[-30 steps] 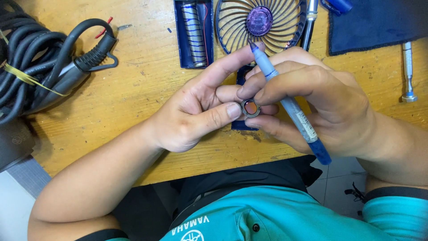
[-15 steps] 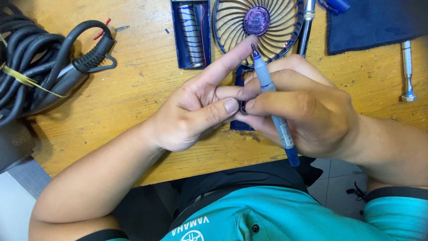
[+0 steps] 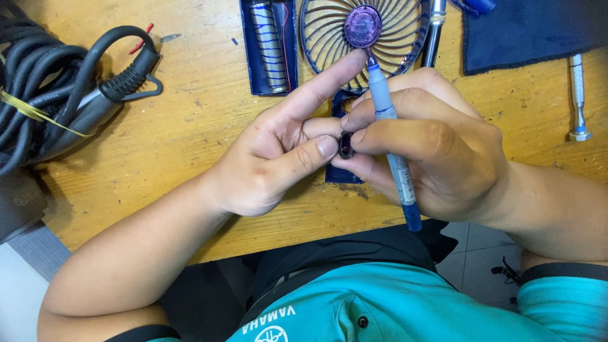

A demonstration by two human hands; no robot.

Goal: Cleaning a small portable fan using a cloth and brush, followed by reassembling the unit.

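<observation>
Head view, looking straight down at the workbench: both hands meet over the middle of the wooden table (image 3: 190, 133). The left hand (image 3: 272, 158) is partly open, its thumb and middle fingers closed around a small round part (image 3: 346, 145), dark and ring-shaped, while the index finger stretches out straight toward the fan grille (image 3: 364, 35). The right hand (image 3: 430, 152) is curled tight, thumb and index finger pressing the same small round part from the other side, so the piece sits pinched between the two hands, just above the table's near edge. That right hand also has a blue pen-shaped tool (image 3: 387, 120) tucked through its fingers, tip pointing up at the grille's purple hub. Under the hands lies a dark blue casing piece (image 3: 342, 174). Beside the grille, a blue battery holder (image 3: 269, 44) lies with a cell in it. Far left, a coiled black cable (image 3: 57, 88). Top right, a dark blue cloth (image 3: 532, 28), with a small silver screwdriver (image 3: 577, 95) just beside it.
</observation>
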